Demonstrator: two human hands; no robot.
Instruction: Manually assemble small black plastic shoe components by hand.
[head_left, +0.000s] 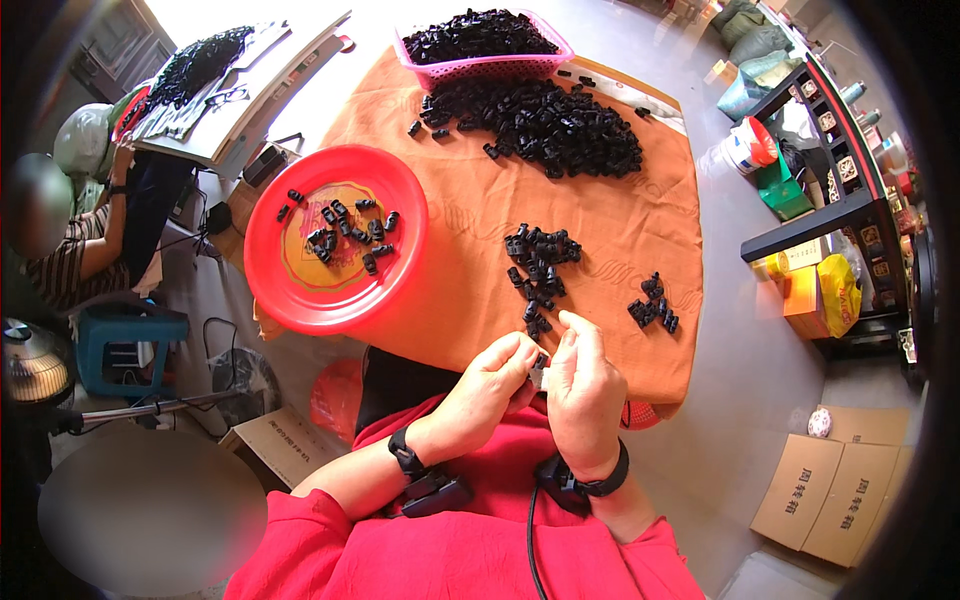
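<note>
I see the left hand (pixel 482 388) and right hand (pixel 586 408) pinching a small part (pixel 541 371) in their fingers; it looks light, stiff, perhaps slick, best held by its sides.

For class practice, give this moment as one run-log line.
left grip: holding small part | right grip: at same part | red tray: black pieces | pink basket: heaped

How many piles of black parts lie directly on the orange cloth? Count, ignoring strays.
3: a large heap near the pink basket, a middle cluster ending near the left hand, and a small cluster at right. That hand may hide some pieces.
</note>
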